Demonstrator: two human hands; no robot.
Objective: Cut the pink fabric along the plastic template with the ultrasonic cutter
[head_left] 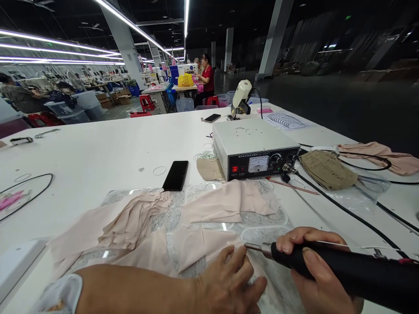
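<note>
My left hand (229, 277) rests on a pale pink fabric piece (203, 244), its bent fingers spread and pressing the cloth down. My right hand (319, 272) is wrapped round a black corded handheld ultrasonic welder (347, 270). The tool's thin metal tip points left and meets the cloth's edge by my left fingertips; whether it touches I cannot tell. A fanned stack of pink fabric pieces (131, 222) lies to the left, and another folded piece (229, 203) lies behind. Under the cloth is a grey marbled board (178, 205) with a clear cover.
A control box (258, 148) with a dial stands behind the cloth, its black cable (343, 211) running along the right. A phone (176, 175), brown card templates (329, 170), and a second phone (212, 117) lie on the white table (98, 152). People sit at sewing machines farther back.
</note>
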